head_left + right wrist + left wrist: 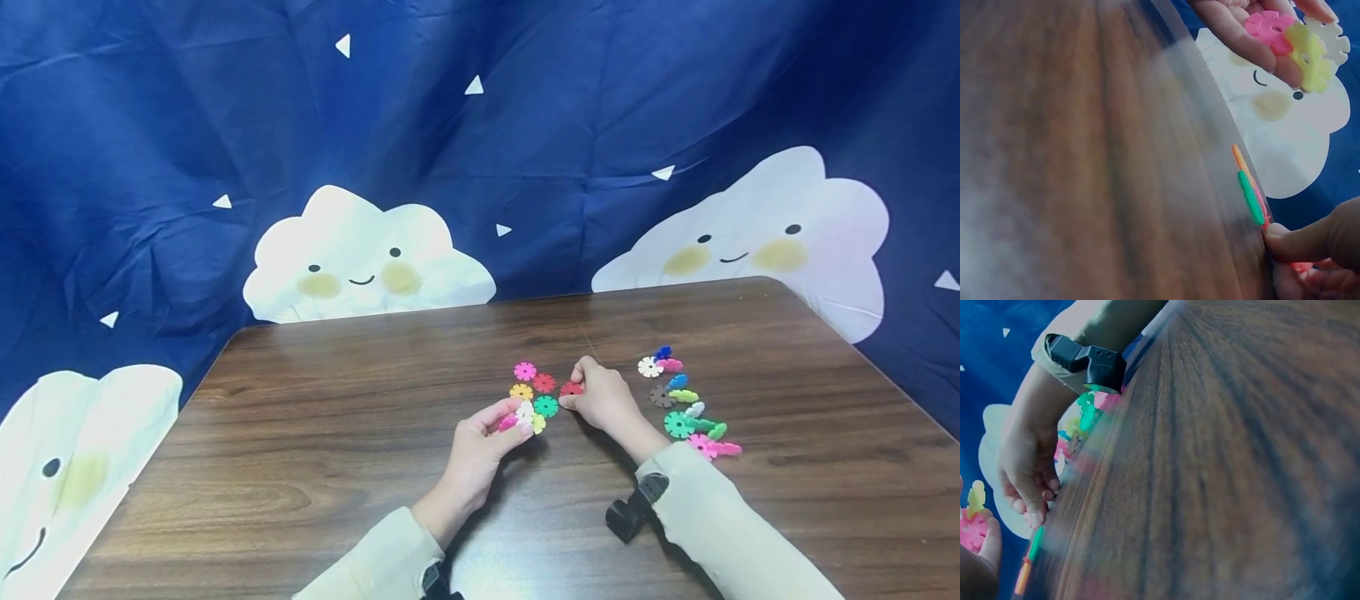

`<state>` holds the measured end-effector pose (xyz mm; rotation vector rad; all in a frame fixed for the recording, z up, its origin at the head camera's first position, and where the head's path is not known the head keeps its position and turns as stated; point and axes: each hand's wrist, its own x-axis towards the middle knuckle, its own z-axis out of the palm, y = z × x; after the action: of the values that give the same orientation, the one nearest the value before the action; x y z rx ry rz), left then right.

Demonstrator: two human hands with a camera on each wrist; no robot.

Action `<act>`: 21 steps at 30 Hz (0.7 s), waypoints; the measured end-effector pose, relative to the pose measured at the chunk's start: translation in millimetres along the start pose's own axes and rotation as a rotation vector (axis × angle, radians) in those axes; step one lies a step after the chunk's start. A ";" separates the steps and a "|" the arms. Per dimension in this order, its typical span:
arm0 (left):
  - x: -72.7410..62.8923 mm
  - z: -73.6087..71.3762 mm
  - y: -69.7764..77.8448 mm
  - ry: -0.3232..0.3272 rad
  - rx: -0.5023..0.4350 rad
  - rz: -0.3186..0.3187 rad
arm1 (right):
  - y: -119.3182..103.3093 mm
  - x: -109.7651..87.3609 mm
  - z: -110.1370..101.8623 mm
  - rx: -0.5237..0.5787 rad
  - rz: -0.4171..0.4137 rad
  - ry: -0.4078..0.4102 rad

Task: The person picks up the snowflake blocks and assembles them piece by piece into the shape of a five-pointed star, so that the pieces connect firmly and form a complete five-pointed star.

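Left hand [478, 440] pinches joined discs [1300, 45]; right hand [606, 402] pinches red disc [572, 389]. Both likely light, stiff; grip by rims.

I report no readable text, label, brand or number on the notched discs [526, 411] I hold, on the wooden table [322, 433], or on the blue backdrop [540, 150]; marks on the black wrist device [1106, 369] are too small for me to read.

Curled left grip [477, 446] (right grip [606, 400] likewise)
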<state>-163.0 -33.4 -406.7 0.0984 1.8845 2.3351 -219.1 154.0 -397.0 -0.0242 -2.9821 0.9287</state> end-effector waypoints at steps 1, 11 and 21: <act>0.1 0.1 0.1 0.003 0.002 -0.001 | 0.2 -0.8 0.5 0.017 -0.013 0.015; -1.2 0.8 2.6 0.037 0.032 0.012 | -2.7 -18.1 5.4 0.383 -0.155 0.120; -1.5 0.0 3.0 0.038 0.032 0.034 | -14.6 -42.6 3.8 0.509 -0.406 0.173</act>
<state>-161.7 -34.3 -403.8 0.0903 1.9533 2.3457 -176.7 138.9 -392.4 0.4588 -2.3767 1.4831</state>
